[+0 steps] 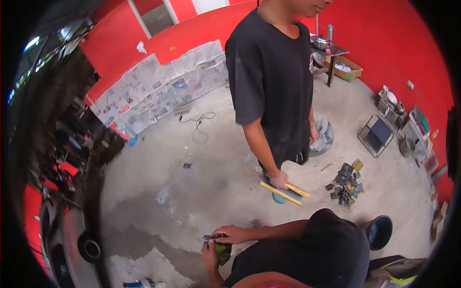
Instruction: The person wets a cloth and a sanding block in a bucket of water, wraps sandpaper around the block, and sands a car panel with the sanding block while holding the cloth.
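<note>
I see my 2 bare hands at work, to the left of the pile of dark pieces (pixel 345 186) and lower in my view. The left hand (pixel 210 257) and the right hand (pixel 231 234) are both curled around a green cloth (pixel 223 253). The cloth is up off the floor (pixel 225 168) and hangs down below the right hand's fingers. A small grey bit (pixel 207 237) pokes out by the fingertips, but I can't tell which fingers pinch it. The pile sits on the floor, and it has a yellow-green piece (pixel 357 165) at its top edge.

A co-worker in a dark shirt (pixel 271 81) stands to the left of the pile. 1 hand (pixel 278 180) of theirs grips 2 yellow sticks (pixel 281 193). Their other hand (pixel 313 134) hangs near a round bin (pixel 326 141), up and left from the pile. I can't tell if that hand has anything in it.

A folding chair (pixel 377 134) is up and right from the pile. A dark bucket (pixel 380 233) is down and right from it. Far above the pile, a bench (pixel 339 49) carries a shiny pot (pixel 321 43). Far to the left of the pile, newspaper (pixel 177 81) covers the low part of a red wall (pixel 115 45).
</note>
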`<action>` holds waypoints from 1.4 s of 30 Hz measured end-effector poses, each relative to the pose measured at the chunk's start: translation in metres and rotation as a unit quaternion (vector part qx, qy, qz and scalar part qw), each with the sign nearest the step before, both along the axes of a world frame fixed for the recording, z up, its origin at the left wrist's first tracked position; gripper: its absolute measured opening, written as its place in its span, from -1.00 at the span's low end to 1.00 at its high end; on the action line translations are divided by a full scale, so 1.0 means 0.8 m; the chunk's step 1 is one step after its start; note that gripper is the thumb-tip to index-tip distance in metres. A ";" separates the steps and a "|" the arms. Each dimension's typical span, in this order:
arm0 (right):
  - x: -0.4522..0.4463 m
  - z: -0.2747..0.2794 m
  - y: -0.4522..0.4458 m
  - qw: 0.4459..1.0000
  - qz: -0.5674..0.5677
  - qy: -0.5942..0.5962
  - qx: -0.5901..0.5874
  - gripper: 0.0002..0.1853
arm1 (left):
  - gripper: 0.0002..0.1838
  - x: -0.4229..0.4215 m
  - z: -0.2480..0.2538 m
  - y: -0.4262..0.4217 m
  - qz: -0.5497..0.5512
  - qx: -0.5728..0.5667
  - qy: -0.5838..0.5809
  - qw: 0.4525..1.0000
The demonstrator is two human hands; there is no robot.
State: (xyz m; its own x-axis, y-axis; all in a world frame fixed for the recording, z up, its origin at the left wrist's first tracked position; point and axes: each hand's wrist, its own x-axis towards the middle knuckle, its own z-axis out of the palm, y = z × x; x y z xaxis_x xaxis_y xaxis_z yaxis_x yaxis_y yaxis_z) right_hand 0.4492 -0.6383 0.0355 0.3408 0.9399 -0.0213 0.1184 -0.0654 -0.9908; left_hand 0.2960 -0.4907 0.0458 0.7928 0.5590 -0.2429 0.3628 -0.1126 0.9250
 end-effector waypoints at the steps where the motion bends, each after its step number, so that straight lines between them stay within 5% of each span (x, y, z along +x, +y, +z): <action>1: 0.020 -0.001 0.014 1.000 -0.015 -0.025 0.003 -0.51 | -0.33 0.019 0.004 0.010 0.002 0.063 0.024 0.998; 5: 0.077 0.002 0.057 0.991 -0.112 -0.072 0.029 -0.45 | -0.35 0.107 0.010 0.038 0.065 0.132 -0.081 0.986; 7: 0.107 0.005 0.070 0.985 -0.142 -0.092 0.042 -0.41 | -0.36 0.146 0.032 0.057 -0.008 0.181 -0.070 0.981; 10: 0.151 0.034 0.071 0.991 -0.113 0.072 0.003 -0.37 | -0.36 0.193 0.036 0.089 -0.048 0.169 -0.059 0.983; 14: 0.183 0.013 0.094 0.978 -0.180 0.101 0.041 -0.35 | -0.36 0.246 0.060 0.101 -0.101 0.160 -0.052 0.980; 17: 0.185 -0.001 0.119 0.975 -0.187 0.101 0.065 -0.36 | -0.40 0.255 0.068 0.110 -0.098 0.255 -0.026 0.962; 21: 0.167 0.003 0.155 0.975 -0.182 0.126 0.030 -0.41 | -0.45 0.238 0.028 0.168 -0.100 0.232 -0.040 0.967; 24: 0.154 0.010 0.215 0.985 -0.101 0.125 -0.059 -0.46 | -0.48 0.198 0.026 0.210 -0.051 0.179 -0.065 0.980; 29: 0.056 -0.002 0.354 0.983 0.015 0.182 -0.029 -0.52 | -0.37 0.056 -0.003 0.315 0.081 0.102 -0.049 0.990; 31: 0.040 0.006 0.382 0.973 0.076 0.213 -0.052 -0.53 | -0.28 0.006 -0.006 0.324 0.143 0.150 -0.075 0.975; 33: 0.000 0.007 0.430 0.959 0.097 0.254 -0.087 -0.54 | -0.29 -0.051 0.016 0.337 0.199 0.148 0.018 0.969; 36: -0.050 -0.004 0.491 0.943 0.239 0.206 -0.109 -0.54 | -0.24 -0.113 0.028 0.330 0.312 0.185 0.061 0.930; 42: -0.226 0.000 0.592 0.868 0.469 0.131 -0.097 -0.54 | -0.17 -0.272 0.020 0.322 0.556 0.078 0.097 0.822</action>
